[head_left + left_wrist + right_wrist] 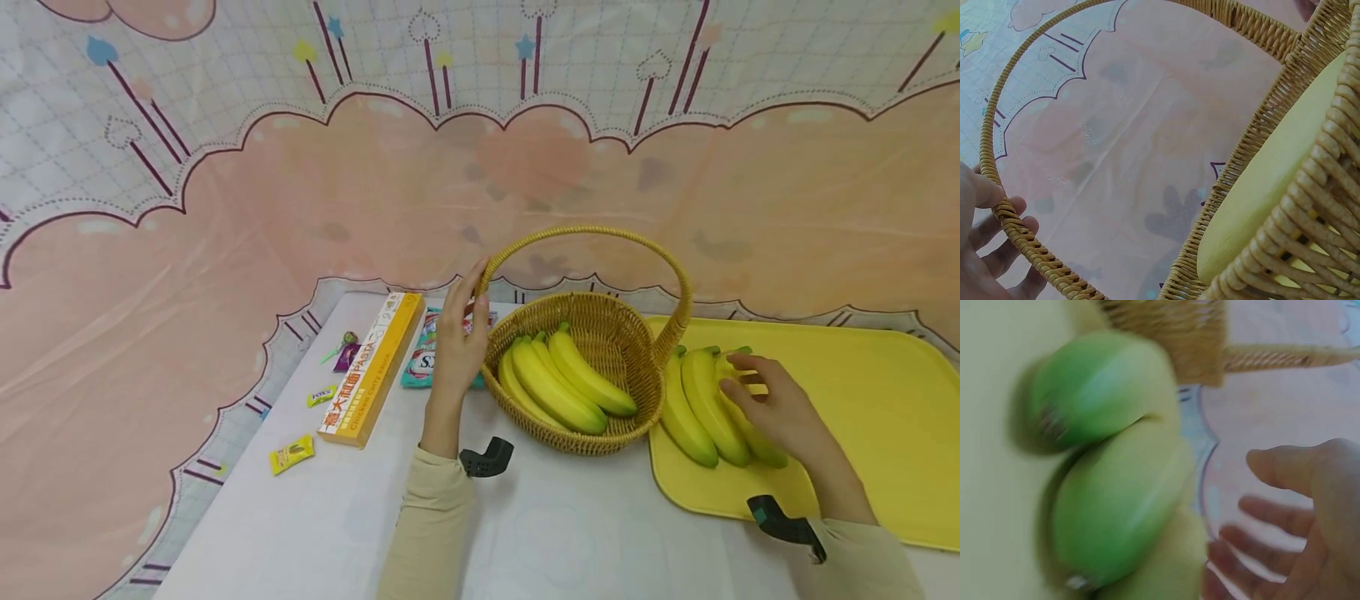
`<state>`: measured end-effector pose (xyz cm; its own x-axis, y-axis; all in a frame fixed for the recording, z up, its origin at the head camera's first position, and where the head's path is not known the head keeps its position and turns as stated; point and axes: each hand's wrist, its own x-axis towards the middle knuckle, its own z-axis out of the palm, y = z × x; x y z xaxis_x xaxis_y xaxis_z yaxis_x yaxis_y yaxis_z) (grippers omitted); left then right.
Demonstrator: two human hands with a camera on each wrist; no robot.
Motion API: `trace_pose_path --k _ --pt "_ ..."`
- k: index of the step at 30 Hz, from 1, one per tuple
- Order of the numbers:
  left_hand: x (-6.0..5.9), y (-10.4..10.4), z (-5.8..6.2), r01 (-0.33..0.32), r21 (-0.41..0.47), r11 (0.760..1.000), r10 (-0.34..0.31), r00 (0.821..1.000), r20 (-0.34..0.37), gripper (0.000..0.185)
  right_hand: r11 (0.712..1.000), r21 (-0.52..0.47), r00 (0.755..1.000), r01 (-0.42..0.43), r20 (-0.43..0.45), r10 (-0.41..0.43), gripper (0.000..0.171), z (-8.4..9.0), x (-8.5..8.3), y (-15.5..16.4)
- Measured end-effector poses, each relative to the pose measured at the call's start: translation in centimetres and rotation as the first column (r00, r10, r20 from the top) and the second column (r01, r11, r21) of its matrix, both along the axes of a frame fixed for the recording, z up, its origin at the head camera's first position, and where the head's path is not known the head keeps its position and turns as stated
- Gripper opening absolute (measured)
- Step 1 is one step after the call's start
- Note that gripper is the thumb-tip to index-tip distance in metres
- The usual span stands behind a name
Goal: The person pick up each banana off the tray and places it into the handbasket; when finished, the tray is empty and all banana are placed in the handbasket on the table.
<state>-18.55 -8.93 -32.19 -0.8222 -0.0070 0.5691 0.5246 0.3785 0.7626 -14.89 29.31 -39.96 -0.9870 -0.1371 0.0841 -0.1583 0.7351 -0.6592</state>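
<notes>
Snacks are lying at the far left of the bench (337, 533): a yellow candy packet (292, 454), a long pasta box (372, 367) and a teal pouch (422, 360). Your left hand (457, 337) is gripping the wicker basket (600, 333) at the foot of its handle (997, 187), fingers curled round the cane. One banana bunch (558, 379) is sitting inside. Further right, on the yellow tray (885, 400), the second banana bunch (708, 408) is lying just beside the basket, its long axis running away from you, stems toward the backdrop. Your right hand (772, 408) is the nearer one, resting over that bunch with fingers relaxed and spread, not closing on it.
</notes>
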Motion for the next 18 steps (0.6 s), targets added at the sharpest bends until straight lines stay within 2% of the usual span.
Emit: trace_pose_path --k 1,4,8,10,13,18 --pt "0.0 0.0 0.0 0.0 0.001 1.0 0.0 1.0 0.001 0.041 1.0 0.005 1.0 0.008 0.022 -0.008 0.055 -0.3 -0.1 0.2" --pt "-1.1 -0.3 -1.4 -0.006 -0.01 1.0 0.006 1.0 -0.019 0.041 0.999 0.023 0.993 0.024 0.113 -0.027 0.065 -1.1 -0.3 0.8" --pt "-2.6 -0.6 -3.1 -0.01 -0.024 1.0 0.008 0.999 -0.051 0.041 0.998 0.004 0.969 0.069 0.236 -0.068 0.077 -1.6 -0.4 1.4" --pt "-2.5 -0.5 -3.1 -0.009 -0.026 1.0 0.007 0.999 -0.051 0.042 0.996 -0.014 0.958 0.088 0.275 -0.081 0.08 -1.9 -0.4 1.6" --pt "-2.5 -0.5 -3.0 -0.011 -0.02 1.0 0.01 0.999 -0.049 0.042 0.994 -0.04 0.953 0.098 0.292 -0.082 0.081 -1.9 -0.4 1.6" --pt "-2.4 -0.6 -3.1 -0.019 -0.017 1.0 0.018 0.999 -0.05 0.042 0.992 -0.066 0.964 0.104 0.254 -0.084 0.078 -1.8 0.1 1.3"
